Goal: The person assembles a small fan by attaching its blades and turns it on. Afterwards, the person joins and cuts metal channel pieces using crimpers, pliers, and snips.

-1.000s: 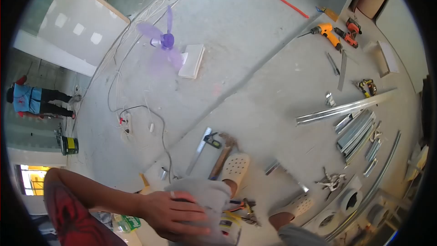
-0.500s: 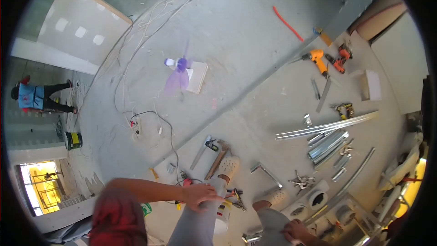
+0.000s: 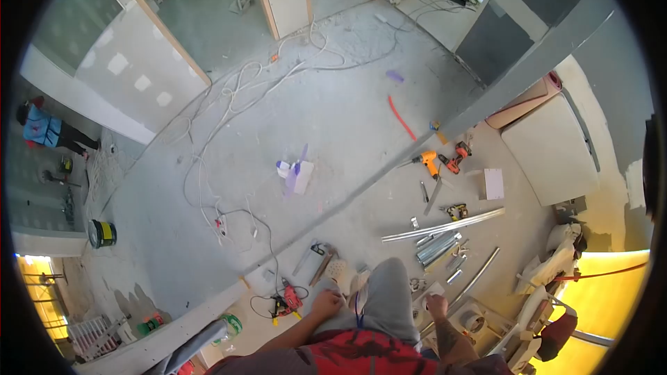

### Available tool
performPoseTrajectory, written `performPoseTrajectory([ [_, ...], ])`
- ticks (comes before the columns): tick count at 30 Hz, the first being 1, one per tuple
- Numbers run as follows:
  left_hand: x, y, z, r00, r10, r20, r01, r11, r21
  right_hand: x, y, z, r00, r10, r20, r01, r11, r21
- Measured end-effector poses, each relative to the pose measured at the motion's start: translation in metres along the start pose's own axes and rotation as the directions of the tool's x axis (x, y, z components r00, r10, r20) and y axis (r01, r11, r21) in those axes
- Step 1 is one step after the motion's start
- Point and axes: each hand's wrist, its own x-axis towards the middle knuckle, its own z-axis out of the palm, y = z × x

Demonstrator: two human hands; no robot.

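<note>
My left hand (image 3: 326,303) lies on my left knee, with its fingers resting over the grey trouser leg. My right hand (image 3: 436,305) is beside my right leg with its fingers curled in. A pale flat piece (image 3: 426,296) lies by its fingertips, and whether anything is inside the fist is hidden. To the left of my left leg a red corded power tool (image 3: 292,297) lies on the floor. In front of my shoe (image 3: 335,269) are a hand saw (image 3: 304,258) and a brown wooden-looking tool (image 3: 320,269).
Metal studs (image 3: 439,248) and a long metal channel (image 3: 445,225) lie ahead right. Beyond are an orange drill (image 3: 430,163) and a red drill (image 3: 455,158). A purple-bladed fan (image 3: 297,169) stands mid-floor among cables (image 3: 229,107). A person in blue (image 3: 43,127) works far left.
My view has tilted up, showing more of the far room and my red shirt. My right hand now shows further forward beside my leg, fingers curled. My left hand stays on my leg.
</note>
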Motion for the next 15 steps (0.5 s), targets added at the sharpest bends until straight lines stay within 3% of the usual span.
performPoseTrajectory([
  [1,0.003,-0.017,-0.006,0.993,0.076,-0.094,-0.087,0.990,-0.115,-0.004,0.005,-0.008,0.964,-0.011,0.266,-0.007,0.998,0.067],
  [2,-0.001,0.008,-0.054,0.983,-0.145,-0.114,0.121,0.973,-0.195,-0.001,0.004,-0.019,0.905,0.084,0.418,-0.203,0.947,0.250],
  [3,0.008,-0.006,-0.070,0.963,-0.192,-0.190,0.152,0.966,-0.207,0.014,0.005,-0.023,0.861,0.150,0.487,-0.374,0.835,0.404],
  [4,0.013,-0.024,-0.085,0.908,-0.396,-0.134,0.350,0.896,-0.273,0.036,0.007,-0.024,0.839,0.170,0.517,-0.461,0.727,0.509],
  [5,0.015,-0.044,-0.099,0.805,-0.588,-0.076,0.528,0.769,-0.360,0.069,0.011,-0.028,0.825,0.163,0.540,-0.503,0.648,0.572],
  [8,0.019,-0.074,-0.119,0.578,-0.763,-0.291,0.525,0.620,-0.583,0.192,0.025,-0.059,0.846,0.117,0.520,-0.476,0.604,0.640],
  [10,0.030,-0.074,-0.145,0.466,-0.880,-0.095,0.717,0.439,-0.542,0.265,0.044,-0.084,0.867,0.103,0.488,-0.448,0.590,0.672],
  [11,0.044,-0.086,-0.142,0.328,-0.944,-0.037,0.715,0.274,-0.643,0.302,0.051,-0.109,0.878,0.101,0.468,-0.437,0.570,0.696],
  [13,0.070,-0.054,-0.158,0.341,-0.935,-0.099,0.730,0.329,-0.599,0.368,0.082,-0.137,0.903,0.095,0.419,-0.405,0.513,0.757],
  [15,0.107,-0.014,-0.174,0.307,-0.948,0.085,0.742,0.182,-0.645,0.429,0.116,-0.169,0.924,0.099,0.369,-0.374,0.437,0.818],
])
